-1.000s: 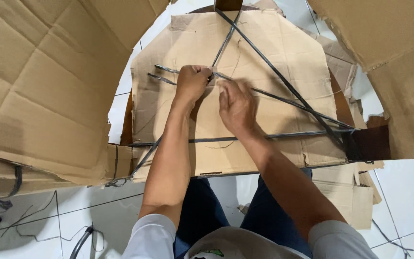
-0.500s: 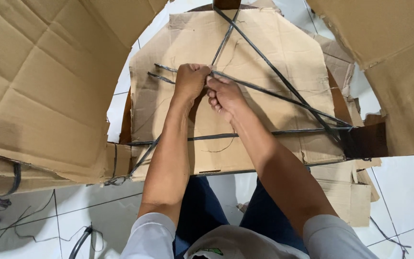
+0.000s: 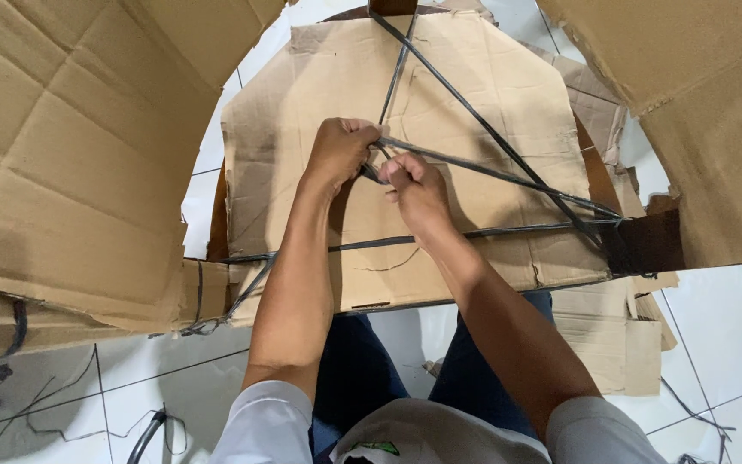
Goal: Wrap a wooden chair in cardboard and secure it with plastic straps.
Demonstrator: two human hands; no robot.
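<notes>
Flattened cardboard stack is lying over white floor tiles. Left hand and right hand are both clenching the black strap crossing its centre, meeting between them.

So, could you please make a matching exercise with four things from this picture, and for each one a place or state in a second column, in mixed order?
Things:
1. left hand
2. black straps
3. flat cardboard bundle
4. white tiled floor

Places or states:
a. crossing over the bundle in straight lines
b. lying under the cardboard, with loose dark cords on it
c. closed on the straps where they meet, next to the right hand
d. brown, creased, stacked in front of the person

Pairs: 1-c, 2-a, 3-d, 4-b
</notes>
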